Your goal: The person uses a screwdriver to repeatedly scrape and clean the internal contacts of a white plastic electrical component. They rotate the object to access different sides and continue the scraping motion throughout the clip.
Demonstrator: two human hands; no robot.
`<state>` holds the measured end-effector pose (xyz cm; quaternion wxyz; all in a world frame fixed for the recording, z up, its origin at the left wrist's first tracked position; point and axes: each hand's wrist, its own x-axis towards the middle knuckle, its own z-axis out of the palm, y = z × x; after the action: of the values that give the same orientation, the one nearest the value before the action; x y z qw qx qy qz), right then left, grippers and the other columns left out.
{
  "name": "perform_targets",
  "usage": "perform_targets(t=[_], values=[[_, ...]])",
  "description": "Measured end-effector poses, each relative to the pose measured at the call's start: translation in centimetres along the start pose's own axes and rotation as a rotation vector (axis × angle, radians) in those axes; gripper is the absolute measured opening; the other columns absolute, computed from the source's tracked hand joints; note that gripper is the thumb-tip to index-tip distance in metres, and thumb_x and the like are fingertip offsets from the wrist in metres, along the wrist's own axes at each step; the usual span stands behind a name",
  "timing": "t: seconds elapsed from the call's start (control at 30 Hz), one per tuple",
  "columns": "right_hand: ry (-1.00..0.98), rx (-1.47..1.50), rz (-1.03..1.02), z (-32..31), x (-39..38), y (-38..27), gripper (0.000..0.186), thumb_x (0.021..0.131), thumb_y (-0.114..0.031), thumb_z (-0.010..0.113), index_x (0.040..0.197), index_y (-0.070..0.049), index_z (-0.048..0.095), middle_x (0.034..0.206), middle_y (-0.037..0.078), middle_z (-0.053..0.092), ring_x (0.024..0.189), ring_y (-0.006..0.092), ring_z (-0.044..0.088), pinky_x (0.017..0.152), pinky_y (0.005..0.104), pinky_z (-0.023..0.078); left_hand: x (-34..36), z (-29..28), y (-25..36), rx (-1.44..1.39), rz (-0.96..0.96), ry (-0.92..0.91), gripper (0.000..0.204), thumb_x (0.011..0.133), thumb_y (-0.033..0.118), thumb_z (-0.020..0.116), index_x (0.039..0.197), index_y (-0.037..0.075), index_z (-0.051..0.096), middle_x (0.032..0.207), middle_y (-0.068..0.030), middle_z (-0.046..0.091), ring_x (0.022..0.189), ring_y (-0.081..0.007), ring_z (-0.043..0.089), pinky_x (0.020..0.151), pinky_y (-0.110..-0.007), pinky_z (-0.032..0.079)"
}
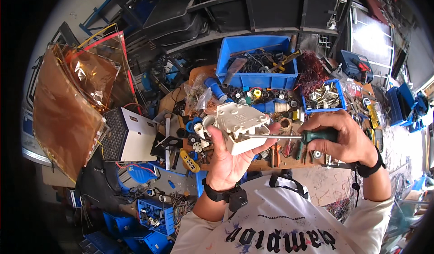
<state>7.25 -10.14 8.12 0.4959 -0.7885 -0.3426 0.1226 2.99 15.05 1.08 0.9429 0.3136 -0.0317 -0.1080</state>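
White plastic housing [239, 126] centre frame; green-handled screwdriver [289, 137], silver shaft; blue bin [257, 80] upper centre; amber translucent sheet [68, 113] left; white T-shirt [280, 222], black lettering, bottom; black wristbands.

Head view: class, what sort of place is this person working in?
Most likely a repair workshop. The workbench is crowded with loose parts, blue bins hold tools and cables, and the right hand drives a screwdriver into a white plastic part held in the left hand.
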Motion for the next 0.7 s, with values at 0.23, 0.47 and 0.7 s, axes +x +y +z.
perform_targets(t=[0.23, 0.47, 0.7], values=[[-0.048, 0.078, 0.002, -0.4, 0.4, 1.2, 0.022, 0.082, -0.009, 0.073, 0.100, 0.001, 0.065, 0.092, 0.012, 0.069, 0.082, 0.0225, 0.068, 0.074, 0.0323, 0.050, 0.2, -0.5, -0.4, -0.081, -0.010, -0.026, 0.096, 0.081, 0.075, 0.047, 0.142, 0.001, 0.036, 0.136, -0.0267, 0.048, 0.122, -0.0489, 0.050, 0.100, -0.058, 0.047], [-0.078, 0.057, -0.026, -0.8, 1.0, 2.2, 0.025, 0.084, -0.011, 0.074, 0.103, 0.001, 0.065, 0.095, 0.012, 0.069, 0.087, 0.0210, 0.067, 0.077, 0.0318, 0.050, 0.8, -1.9, -1.2, -0.303, -0.037, -0.026, 0.093, 0.084, 0.072, 0.047, 0.141, 0.000, 0.037, 0.136, -0.0290, 0.048, 0.115, -0.0476, 0.055, 0.097, -0.059, 0.049], [-0.102, 0.232, 0.216, -0.8, 0.9, 1.9, 0.023, 0.085, -0.013, 0.072, 0.101, 0.001, 0.063, 0.085, 0.011, 0.070, 0.075, 0.0246, 0.068, 0.071, 0.0334, 0.051, 1.4, -2.6, -1.5, -0.335, -0.089, 0.001, 0.090, 0.084, 0.071, 0.048, 0.139, 0.000, 0.040, 0.136, -0.0283, 0.047, 0.117, -0.0457, 0.055, 0.098, -0.056, 0.050]])
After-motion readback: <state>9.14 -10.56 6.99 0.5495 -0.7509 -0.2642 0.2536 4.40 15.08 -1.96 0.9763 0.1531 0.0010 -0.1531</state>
